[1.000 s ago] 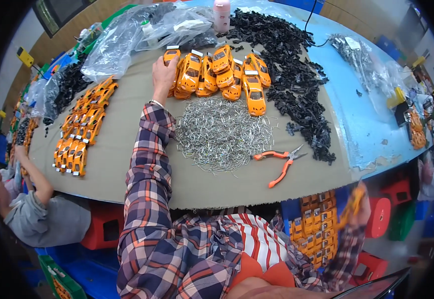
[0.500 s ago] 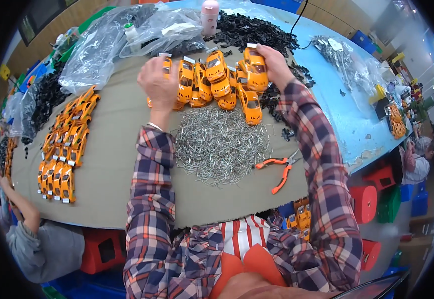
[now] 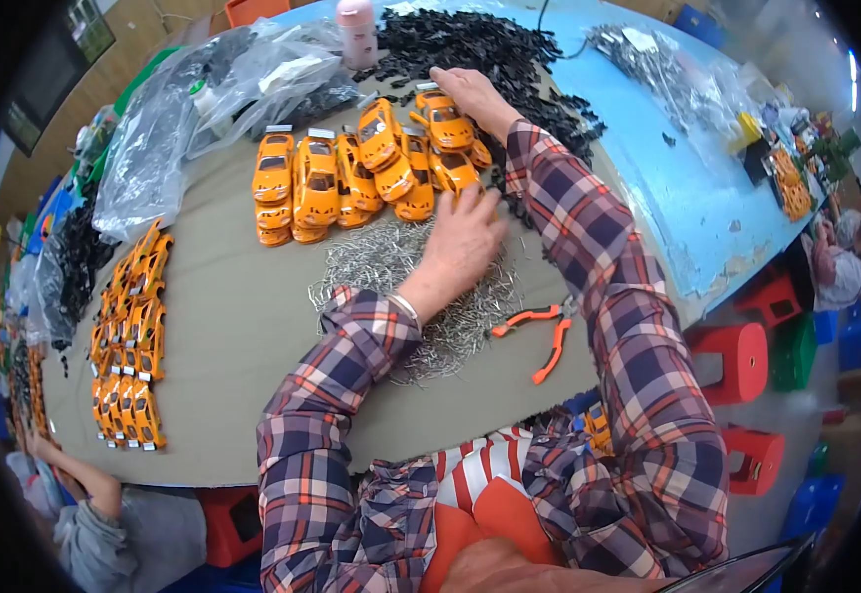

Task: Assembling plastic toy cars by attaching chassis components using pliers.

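Observation:
A cluster of orange toy cars lies stacked on the grey-brown cloth. My right hand is at the far right end of the cluster, fingers stretched out behind an upper toy car; its thumb is partly hidden. My left hand reaches across to the cluster's near right side. Its fingers are spread and slightly blurred at the front of a lower toy car; whether they touch it I cannot tell. Beneath the left hand and wrist spreads a pile of small silvery metal pieces, partly covered by them.
Orange-handled pliers lie right of the metal pile. Rows of orange toy cars stand at the left. Black small parts, clear plastic bags and a pink bottle sit at the back. Another person's arm shows at lower left.
My left hand has left the cluster's left end and moved right and nearer. My right hand has lowered the car it held onto the stack and its fingers have straightened. The view has shifted.

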Action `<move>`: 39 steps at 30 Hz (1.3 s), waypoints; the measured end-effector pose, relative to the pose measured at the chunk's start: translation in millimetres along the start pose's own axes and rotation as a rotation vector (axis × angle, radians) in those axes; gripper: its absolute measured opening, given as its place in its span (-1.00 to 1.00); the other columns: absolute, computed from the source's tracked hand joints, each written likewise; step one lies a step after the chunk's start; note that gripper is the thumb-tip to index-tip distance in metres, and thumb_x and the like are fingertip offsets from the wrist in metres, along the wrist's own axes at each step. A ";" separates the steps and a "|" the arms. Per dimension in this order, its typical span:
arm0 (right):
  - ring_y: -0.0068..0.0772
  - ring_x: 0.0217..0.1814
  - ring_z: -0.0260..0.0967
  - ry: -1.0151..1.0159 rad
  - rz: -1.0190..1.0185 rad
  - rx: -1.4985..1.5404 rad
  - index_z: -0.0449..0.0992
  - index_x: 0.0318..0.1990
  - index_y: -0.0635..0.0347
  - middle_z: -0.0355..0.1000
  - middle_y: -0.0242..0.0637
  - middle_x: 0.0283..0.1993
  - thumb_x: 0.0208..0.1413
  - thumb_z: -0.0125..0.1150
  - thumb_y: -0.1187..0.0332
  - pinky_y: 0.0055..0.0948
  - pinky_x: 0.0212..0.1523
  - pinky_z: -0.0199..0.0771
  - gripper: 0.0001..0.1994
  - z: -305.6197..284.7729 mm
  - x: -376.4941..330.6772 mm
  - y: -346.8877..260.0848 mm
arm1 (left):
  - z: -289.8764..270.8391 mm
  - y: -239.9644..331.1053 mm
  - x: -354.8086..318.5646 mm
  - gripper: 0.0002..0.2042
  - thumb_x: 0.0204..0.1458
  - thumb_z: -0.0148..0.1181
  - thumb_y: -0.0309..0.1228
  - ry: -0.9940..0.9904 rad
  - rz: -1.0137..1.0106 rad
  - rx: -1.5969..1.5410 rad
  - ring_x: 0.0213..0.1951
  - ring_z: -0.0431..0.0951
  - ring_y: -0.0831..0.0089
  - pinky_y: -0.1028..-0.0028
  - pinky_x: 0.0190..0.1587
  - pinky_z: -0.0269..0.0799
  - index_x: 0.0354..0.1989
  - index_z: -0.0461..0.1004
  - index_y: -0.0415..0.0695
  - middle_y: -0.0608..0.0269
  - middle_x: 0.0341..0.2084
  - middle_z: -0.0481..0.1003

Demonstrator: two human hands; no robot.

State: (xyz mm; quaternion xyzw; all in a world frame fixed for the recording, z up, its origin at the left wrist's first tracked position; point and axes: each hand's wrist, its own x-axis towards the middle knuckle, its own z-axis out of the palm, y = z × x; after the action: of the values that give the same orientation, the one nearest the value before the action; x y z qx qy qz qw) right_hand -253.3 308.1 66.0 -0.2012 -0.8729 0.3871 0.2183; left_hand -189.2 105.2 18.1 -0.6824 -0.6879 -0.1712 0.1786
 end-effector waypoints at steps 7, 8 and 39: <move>-0.53 -0.15 0.37 -0.127 0.027 0.417 0.43 -0.05 0.20 0.42 -0.36 -0.15 0.18 -0.06 0.14 -0.51 -0.16 0.39 -0.65 -101.6 -113.9 -2.0 | 2.7 -28.5 18.6 -0.68 -0.19 0.11 -0.37 -0.171 -0.029 0.124 0.09 0.18 0.20 0.16 0.01 0.10 -0.16 0.46 0.04 0.18 0.02 0.26; -0.52 -0.14 0.37 -0.108 0.033 0.446 0.42 -0.05 0.23 0.42 -0.33 -0.14 0.17 -0.05 0.15 -0.51 -0.16 0.40 -0.64 -119.8 -141.9 0.7 | -2.6 -29.1 21.7 -0.61 -0.22 0.16 -0.33 -0.083 -0.011 0.176 0.13 0.15 0.17 0.11 0.03 0.10 -0.10 0.42 0.04 0.16 0.06 0.23; -0.11 0.01 0.15 0.485 0.918 -0.763 0.35 -0.04 0.21 0.26 -0.18 -0.08 -0.16 0.26 0.33 -0.25 -0.04 0.22 -0.54 -61.7 -629.4 271.1 | -82.4 242.2 -2.0 -0.53 -0.22 0.28 -0.35 -0.718 0.458 -0.691 0.02 0.34 0.15 0.06 0.13 0.08 -0.05 0.38 -0.15 0.09 -0.04 0.35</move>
State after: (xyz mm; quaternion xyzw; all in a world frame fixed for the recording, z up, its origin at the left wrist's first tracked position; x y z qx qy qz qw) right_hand 347.7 184.7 -245.5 -0.6995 -0.7002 0.0472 0.1349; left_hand 54.1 66.4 87.5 -0.8493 -0.4430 -0.1002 -0.2691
